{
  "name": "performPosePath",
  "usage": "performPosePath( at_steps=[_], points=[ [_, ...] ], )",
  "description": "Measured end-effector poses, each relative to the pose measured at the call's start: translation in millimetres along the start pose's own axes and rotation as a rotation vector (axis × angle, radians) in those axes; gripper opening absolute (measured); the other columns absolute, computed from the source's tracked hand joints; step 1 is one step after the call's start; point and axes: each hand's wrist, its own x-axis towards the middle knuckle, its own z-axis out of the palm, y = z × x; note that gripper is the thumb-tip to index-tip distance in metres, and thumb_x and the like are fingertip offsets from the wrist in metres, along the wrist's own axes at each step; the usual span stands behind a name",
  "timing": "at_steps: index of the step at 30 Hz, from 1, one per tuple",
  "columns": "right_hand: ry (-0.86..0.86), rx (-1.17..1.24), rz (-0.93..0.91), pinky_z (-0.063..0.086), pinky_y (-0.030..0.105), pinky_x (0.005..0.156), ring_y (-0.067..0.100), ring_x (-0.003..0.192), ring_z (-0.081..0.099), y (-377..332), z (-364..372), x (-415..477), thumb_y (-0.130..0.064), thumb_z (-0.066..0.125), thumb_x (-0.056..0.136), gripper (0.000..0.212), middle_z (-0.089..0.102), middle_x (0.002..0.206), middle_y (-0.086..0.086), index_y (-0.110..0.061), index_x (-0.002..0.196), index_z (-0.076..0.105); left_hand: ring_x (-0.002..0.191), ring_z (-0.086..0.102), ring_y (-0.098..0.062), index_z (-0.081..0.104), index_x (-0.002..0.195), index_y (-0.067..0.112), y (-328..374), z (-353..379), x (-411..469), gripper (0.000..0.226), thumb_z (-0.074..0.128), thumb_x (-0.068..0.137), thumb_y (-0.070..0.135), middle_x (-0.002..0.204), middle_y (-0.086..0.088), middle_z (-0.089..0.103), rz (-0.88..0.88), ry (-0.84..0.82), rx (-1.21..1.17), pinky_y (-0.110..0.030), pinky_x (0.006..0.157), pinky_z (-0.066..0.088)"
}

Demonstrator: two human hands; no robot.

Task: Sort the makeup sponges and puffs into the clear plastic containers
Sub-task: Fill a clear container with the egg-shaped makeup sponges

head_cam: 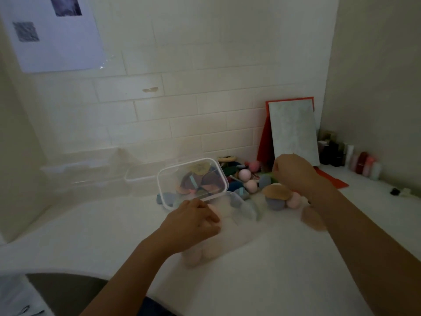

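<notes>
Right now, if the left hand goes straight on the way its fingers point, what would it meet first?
Most likely the clear container just ahead of the left hand. Its fingers seem to be at its rim, but blur hides any contact. Beyond lies a grey sponge.

Head view, forward-down, near the counter (250, 270)

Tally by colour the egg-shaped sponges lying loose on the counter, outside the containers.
Pale pink sponges: 3
Grey-blue sponges: 2
Deep pink sponge: 1
Total: 6
The dark pile behind them is too blurred to count.
</notes>
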Motion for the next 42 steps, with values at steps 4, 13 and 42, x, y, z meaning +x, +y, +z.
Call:
performPosePath(
  at_steps=[4, 13, 42],
  points=[
    [-0.149, 0.052, 0.123, 0.039, 0.028, 0.071, 0.025, 0.094, 0.059, 20, 25, 3, -0.029, 0.054, 0.093, 0.03, 0.063, 0.107, 0.013, -0.003, 0.106, 0.062, 0.118, 0.037, -0.01, 0.058, 0.115, 0.039, 3, 0, 0, 0.031, 0.052, 0.086, 0.05, 0.132, 0.008, 0.04, -0.007, -0.011, 0.006, -0.028, 0.096, 0.036],
    [-0.255, 0.462, 0.08, 0.039, 0.022, 0.065, 0.017, 0.088, 0.055, 12, 46, 5, -0.036, 0.061, 0.089, 0.034, 0.062, 0.098, 0.006, -0.009, 0.109, 0.063, 0.119, 0.036, -0.009, 0.059, 0.114, 0.039, 4, 0, 0, 0.031, 0.052, 0.086, 0.05, 0.132, 0.009, 0.04, -0.022, 0.006, 0.0, -0.027, 0.095, 0.035],
    [-0.547, 0.252, -0.585, 0.046, 0.015, 0.066, 0.007, 0.083, 0.059, -79, -5, -52, -0.016, 0.078, 0.074, 0.037, 0.062, 0.089, -0.011, -0.02, 0.108, 0.064, 0.113, 0.038, -0.011, 0.06, 0.118, 0.034, 8, -2, -1, 0.035, 0.052, 0.087, 0.047, 0.126, 0.007, 0.048, -0.02, 0.038, 0.02, -0.024, 0.084, 0.033]
  ],
)
